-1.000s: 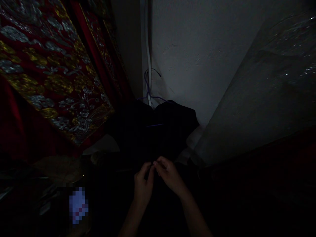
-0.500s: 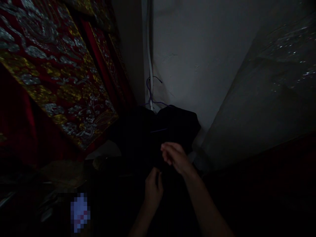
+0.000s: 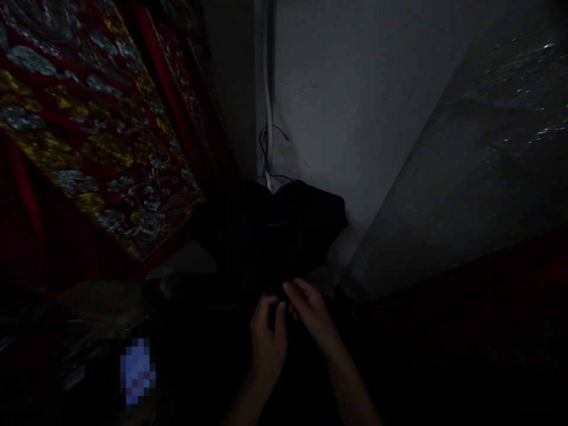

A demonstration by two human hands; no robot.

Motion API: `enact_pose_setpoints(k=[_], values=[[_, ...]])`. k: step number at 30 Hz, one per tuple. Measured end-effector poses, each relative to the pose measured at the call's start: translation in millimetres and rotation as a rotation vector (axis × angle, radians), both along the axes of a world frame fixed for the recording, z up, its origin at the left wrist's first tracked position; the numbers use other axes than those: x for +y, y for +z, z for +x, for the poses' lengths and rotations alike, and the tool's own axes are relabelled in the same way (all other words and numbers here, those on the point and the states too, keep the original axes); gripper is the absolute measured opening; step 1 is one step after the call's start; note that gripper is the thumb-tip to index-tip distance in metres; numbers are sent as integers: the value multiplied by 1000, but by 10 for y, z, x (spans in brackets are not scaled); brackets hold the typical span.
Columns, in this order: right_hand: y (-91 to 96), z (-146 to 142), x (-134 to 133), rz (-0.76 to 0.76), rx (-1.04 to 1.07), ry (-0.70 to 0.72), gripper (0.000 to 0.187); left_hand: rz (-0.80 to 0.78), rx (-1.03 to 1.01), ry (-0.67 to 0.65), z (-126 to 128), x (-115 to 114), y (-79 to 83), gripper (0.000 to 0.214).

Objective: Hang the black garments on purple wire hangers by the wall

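A black garment (image 3: 306, 213) hangs on a purple wire hanger (image 3: 265, 160) against the wall. Below its chest, close together in front of black surroundings, are both of my hands. My left hand (image 3: 268, 337) has its thumb and fingers curled toward each other in a pinch. Just to its right, my right hand (image 3: 313, 313) is closed too, its thumb and forefinger pointing at the left fingertips. Whatever lies between the fingers is too dark or too small to make out. A short pale line (image 3: 276, 224) crosses the garment's upper front.
On the left hangs a red cloth (image 3: 106, 124) embroidered in gold and silver. A white cable (image 3: 268, 77) runs down the wall corner. Shiny clear plastic sheeting (image 3: 479, 171) covers the right side. A blurred bluish patch (image 3: 137, 371) shows at lower left among dark clutter.
My right hand has come down to meet the left, which rose slightly, so their fingertips are now nearly together. The view has shifted a little, moving the garment and hanger up and left.
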State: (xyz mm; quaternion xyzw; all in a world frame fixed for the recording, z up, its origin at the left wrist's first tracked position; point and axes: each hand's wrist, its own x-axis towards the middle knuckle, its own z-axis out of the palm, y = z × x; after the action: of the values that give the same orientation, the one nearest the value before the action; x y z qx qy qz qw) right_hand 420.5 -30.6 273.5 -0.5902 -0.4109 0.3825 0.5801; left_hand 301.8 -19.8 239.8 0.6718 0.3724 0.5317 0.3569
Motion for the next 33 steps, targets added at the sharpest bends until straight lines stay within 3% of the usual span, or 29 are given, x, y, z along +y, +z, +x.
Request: enact_pose_setpoints(k=[5, 10, 15, 20, 25, 33], values=[[11, -71, 42, 32, -62, 115, 38, 38, -35, 107, -33, 58, -31, 15], [10, -114, -6, 107, -180, 47, 20, 54, 3, 61, -108, 146, -41, 12], [21, -97, -20, 121, -219, 21, 24, 80, 38, -1, -112, 129, -30, 12], [120, -44, -80, 81, -171, 117, 25, 45, 50, 34, -115, 100, -44, 9], [134, 72, -143, 20, -205, 118, 23, 181, 101, -39, -74, 102, -83, 11], [138, 173, -188, -130, -23, 150, 38, 197, 129, -110, -75, 72, -20, 11]])
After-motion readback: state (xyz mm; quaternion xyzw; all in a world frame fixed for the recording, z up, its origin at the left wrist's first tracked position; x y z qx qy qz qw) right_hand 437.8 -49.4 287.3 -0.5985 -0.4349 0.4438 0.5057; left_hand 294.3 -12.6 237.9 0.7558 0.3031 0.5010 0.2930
